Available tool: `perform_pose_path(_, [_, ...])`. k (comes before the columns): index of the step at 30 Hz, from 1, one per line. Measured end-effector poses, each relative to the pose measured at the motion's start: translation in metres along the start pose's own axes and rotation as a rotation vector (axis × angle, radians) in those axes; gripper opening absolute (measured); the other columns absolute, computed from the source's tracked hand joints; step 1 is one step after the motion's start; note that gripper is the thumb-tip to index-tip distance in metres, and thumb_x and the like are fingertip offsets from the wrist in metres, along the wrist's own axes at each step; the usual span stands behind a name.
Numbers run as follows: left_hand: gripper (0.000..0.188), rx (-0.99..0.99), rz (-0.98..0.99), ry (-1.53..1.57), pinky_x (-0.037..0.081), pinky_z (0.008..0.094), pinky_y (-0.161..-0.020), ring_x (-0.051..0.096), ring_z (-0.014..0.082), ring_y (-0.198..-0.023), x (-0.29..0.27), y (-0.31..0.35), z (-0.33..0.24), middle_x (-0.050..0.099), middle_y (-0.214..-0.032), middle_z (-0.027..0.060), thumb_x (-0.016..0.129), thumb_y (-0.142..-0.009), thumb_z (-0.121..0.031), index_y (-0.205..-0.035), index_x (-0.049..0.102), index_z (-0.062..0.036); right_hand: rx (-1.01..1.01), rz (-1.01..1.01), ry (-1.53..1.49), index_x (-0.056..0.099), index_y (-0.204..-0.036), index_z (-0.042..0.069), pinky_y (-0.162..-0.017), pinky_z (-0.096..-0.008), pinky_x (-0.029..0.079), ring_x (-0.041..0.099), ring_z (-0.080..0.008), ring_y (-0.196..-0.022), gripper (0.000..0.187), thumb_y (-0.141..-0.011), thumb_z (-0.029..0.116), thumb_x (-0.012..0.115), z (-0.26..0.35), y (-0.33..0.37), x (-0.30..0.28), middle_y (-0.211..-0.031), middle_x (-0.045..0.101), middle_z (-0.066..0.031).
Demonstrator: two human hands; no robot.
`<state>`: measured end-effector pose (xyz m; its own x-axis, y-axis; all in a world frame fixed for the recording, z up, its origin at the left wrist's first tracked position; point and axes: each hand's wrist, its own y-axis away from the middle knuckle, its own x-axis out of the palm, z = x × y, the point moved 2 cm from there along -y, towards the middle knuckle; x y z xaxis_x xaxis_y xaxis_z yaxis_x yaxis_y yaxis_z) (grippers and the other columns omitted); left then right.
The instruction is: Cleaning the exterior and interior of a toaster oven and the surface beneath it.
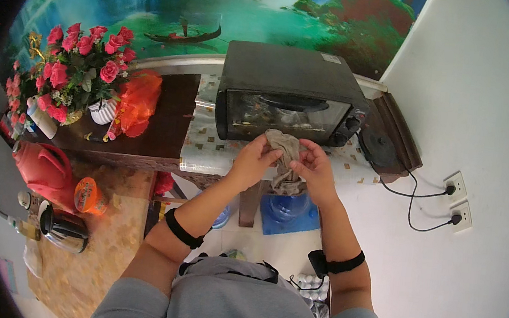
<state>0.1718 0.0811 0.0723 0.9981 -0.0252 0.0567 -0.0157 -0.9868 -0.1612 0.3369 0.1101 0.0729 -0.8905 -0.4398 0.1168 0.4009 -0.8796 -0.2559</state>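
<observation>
A crumpled grey-beige cloth point(287, 180) hangs between my two hands, in front of the toaster oven. My left hand point(255, 160) is closed on its left side, with thumb and fingers pinching the fabric. On the other side my right hand point(315, 170) grips the cloth between thumb and fingers. Just beyond both hands stands the black toaster oven point(292, 70), its glass door point(283, 117) closed and its knobs at the right end. Under it lies a patterned silvery cover point(206, 148) over the dark wooden cabinet top.
Pink artificial roses point(82, 54) and a red plastic bag point(139, 103) stand left of the oven. On the lower left table are a red jug point(42, 168), an orange tub point(90, 196) and a kettle point(64, 229). Black cords run to wall sockets point(458, 202). Below my hands is a blue water bottle point(284, 209).
</observation>
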Motion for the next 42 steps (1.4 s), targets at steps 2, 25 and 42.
perform_pose_path(2, [0.018, 0.063, -0.026, 0.05, 0.047, 0.0288, -0.071, 0.058, 0.0138, -0.084, 0.007, 0.001, 0.004, 0.061, -0.093, 0.0077, 0.057, -0.089, -0.015, -0.1, 0.052, -0.0013, 0.081, -0.051, 0.0, 0.05, -0.114, 0.003, -0.066, -0.0214, 0.043, 0.052, -0.0072, -0.076, 0.044, -0.076, 0.007, 0.072, -0.008, 0.005, -0.018, -0.085, 0.057, -0.0002])
perform_pose_path(25, [0.035, 0.388, -0.034, -0.438, 0.043, 0.0244, -0.077, 0.052, 0.0126, -0.094, 0.043, -0.012, -0.061, 0.054, -0.104, 0.0042, 0.064, -0.081, -0.007, -0.114, 0.053, -0.0087, 0.206, -0.05, -0.328, 0.056, -0.108, 0.0, -0.08, -0.0316, 0.049, 0.059, -0.0196, -0.093, 0.027, -0.083, 0.009, 0.06, 0.059, 0.016, -0.091, -0.103, 0.061, -0.0092])
perform_pose_path(42, [0.073, 0.194, -0.376, -0.495, 0.029, 0.0381, -0.104, 0.033, 0.0287, -0.129, -0.132, -0.055, -0.061, 0.036, -0.14, 0.016, 0.064, -0.082, -0.039, -0.137, 0.033, -0.0027, -0.092, -0.091, 1.166, 0.043, -0.129, 0.014, -0.093, -0.0441, 0.038, 0.05, -0.0355, -0.111, 0.06, -0.084, 0.054, 0.047, 0.126, -0.147, -0.055, -0.125, 0.051, -0.0163])
